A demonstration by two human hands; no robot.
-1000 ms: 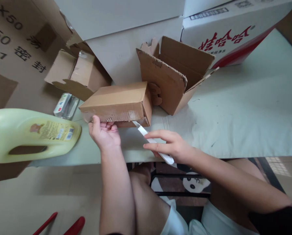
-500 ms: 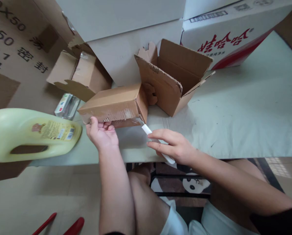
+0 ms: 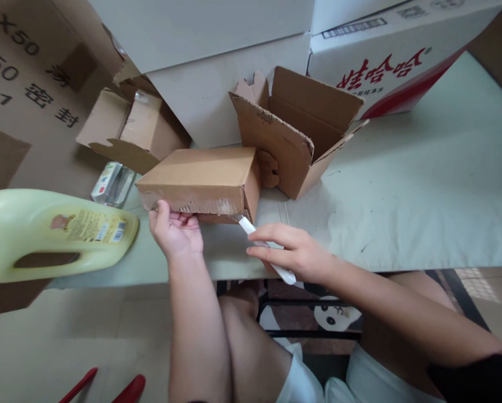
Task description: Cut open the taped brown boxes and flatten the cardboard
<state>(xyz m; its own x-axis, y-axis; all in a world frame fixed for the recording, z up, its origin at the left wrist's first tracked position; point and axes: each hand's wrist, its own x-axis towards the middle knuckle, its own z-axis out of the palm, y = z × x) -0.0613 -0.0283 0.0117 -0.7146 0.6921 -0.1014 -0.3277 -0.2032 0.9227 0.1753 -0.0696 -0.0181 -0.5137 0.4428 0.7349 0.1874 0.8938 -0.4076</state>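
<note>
A brown cardboard box (image 3: pixel 196 168) lies on the table in front of me, its near edge scuffed and torn. My left hand (image 3: pixel 177 232) grips the near left part of that edge, thumb on the front face and fingers curled beneath. In my right hand (image 3: pixel 295 252) is a white-handled utility knife (image 3: pixel 247 226), held between thumb and fingers. Its blade tip meets the box's near right corner, partly hidden by the cardboard. Just behind that corner stands an opened cardboard box (image 3: pixel 280 134) with raised flaps.
Another opened carton (image 3: pixel 150 129) sits at the back left, beside a small clear plastic pack (image 3: pixel 113 183). A yellow bottle (image 3: pixel 57 235) lies on its side at the left. Large white boxes (image 3: pixel 234 84) line the back of the green-covered table (image 3: pixel 423 196).
The box has turned slightly and its right end has shifted a little right and nearer. My right hand has moved the knife slightly left along the corner.
</note>
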